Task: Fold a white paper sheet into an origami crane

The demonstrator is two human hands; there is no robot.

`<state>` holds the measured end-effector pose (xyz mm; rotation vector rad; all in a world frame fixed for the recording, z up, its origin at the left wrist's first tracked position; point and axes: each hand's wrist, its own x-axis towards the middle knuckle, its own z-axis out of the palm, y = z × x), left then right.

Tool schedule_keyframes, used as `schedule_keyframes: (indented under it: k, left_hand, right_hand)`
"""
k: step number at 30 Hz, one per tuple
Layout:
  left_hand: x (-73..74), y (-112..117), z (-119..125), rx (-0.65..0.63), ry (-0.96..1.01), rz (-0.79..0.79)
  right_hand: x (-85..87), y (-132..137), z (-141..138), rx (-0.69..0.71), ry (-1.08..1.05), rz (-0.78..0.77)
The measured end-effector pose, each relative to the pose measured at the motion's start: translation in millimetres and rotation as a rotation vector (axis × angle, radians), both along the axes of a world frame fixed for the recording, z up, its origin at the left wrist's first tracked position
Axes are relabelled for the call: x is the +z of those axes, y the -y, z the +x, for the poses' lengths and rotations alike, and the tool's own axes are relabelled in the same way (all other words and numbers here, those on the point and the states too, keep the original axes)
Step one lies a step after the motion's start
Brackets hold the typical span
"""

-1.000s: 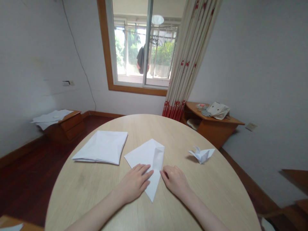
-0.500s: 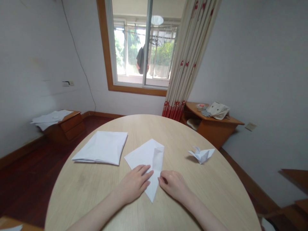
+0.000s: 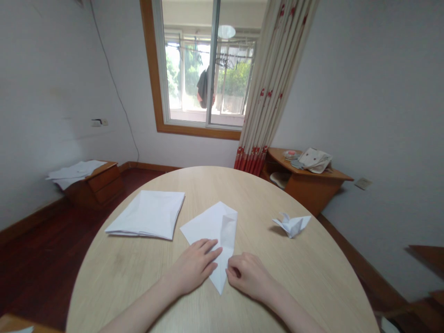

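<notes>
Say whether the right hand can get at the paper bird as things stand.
Probably yes: the paper bird sits beyond the right hand, off to its right, and nothing stands between them. The hand would likely just have to leave the edge of the folded sheet.

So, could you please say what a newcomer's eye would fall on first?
Probably the partly folded white sheet on the round table, under the left hand, with the right hand at its right edge. Then perhaps the paper bird at the table's right and the bright window beyond.
</notes>
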<state>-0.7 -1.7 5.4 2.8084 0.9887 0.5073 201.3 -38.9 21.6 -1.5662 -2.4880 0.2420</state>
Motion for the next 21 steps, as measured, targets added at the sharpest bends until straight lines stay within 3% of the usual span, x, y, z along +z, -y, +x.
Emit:
schedule_keyframes:
  k: [21]
  left_hand:
    - [0.8, -0.3, -0.7, -0.008, 0.022, -0.011]
  right_hand:
    - [1.8, 12.5, -10.5, 0.105, -0.062, -0.118]
